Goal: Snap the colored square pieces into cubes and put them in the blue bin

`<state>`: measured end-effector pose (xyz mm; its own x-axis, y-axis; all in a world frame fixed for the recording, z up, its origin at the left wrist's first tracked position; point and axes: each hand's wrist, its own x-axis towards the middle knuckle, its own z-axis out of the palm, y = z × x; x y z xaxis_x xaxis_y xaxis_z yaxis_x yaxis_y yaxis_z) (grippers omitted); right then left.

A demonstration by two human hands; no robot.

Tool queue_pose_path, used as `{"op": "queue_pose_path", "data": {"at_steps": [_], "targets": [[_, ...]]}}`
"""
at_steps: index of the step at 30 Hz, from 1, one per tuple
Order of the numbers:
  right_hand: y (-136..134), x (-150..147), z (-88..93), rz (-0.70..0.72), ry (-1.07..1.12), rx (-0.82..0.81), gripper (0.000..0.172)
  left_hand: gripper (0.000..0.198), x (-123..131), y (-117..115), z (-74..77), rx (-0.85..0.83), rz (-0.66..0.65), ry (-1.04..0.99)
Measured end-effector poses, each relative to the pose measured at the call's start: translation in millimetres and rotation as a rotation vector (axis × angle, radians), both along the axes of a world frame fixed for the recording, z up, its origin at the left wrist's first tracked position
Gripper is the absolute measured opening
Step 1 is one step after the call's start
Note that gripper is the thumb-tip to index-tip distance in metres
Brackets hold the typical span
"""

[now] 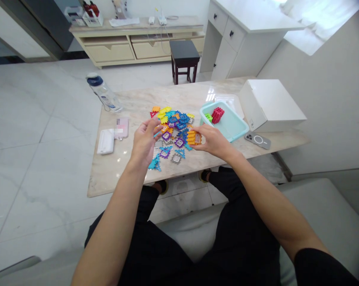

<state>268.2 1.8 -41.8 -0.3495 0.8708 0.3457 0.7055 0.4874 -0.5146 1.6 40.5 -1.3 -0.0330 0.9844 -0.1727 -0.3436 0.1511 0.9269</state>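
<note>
the pile of colourful tiles [175, 121] lies in the middle of the marble table [132, 174]. the right hand [212, 141] is at the right edge of the pile, and its fingers are closed around an orange stack of tiles [193, 138], held just over the pile. the left hand [144, 141] stands at the left edge of the pile, palm turned to it, fingers half curled; i cannot tell if it holds a piece. just right of the pile is a teal tray [236, 129] with a red block [217, 115] and a green piece [208, 117] inside. further right of the pile are a white box [271, 105] and a phone [257, 140]. left of the pile lie a water bottle [105, 93] and a white case [105, 142].
</note>
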Motion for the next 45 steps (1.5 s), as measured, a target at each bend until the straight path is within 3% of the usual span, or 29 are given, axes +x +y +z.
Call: {"op": "queue_pose_path", "data": {"at_steps": [3,7,12,19,35,45], "targets": [[7,10,-23.2,-0.034,-0.225,-0.143,0.050,0.051,-7,5,0.2,-0.079,0.059,-0.078],[9,12,-50.0,-0.055,-0.491,-0.327,0.042,0.047,-6,2,1.2,-0.128,0.006,-0.120],[10,13,-66.1,-0.021,-0.638,-0.426,0.037,0.037,-10,2,5.4,-0.118,0.013,-0.142],[14,19,-73.7,-0.044,-0.730,-0.490,0.040,0.022,-27,6,7.4,-0.148,0.063,-0.179],[11,22,-87.8,-0.020,-0.701,-0.475,0.038,0.023,-26,7,5.4,-0.145,0.042,-0.186],[8,24,-89.0,0.008,-0.716,-0.449,0.055,0.021,-24,6,6.4,-0.158,0.020,-0.174]]}}
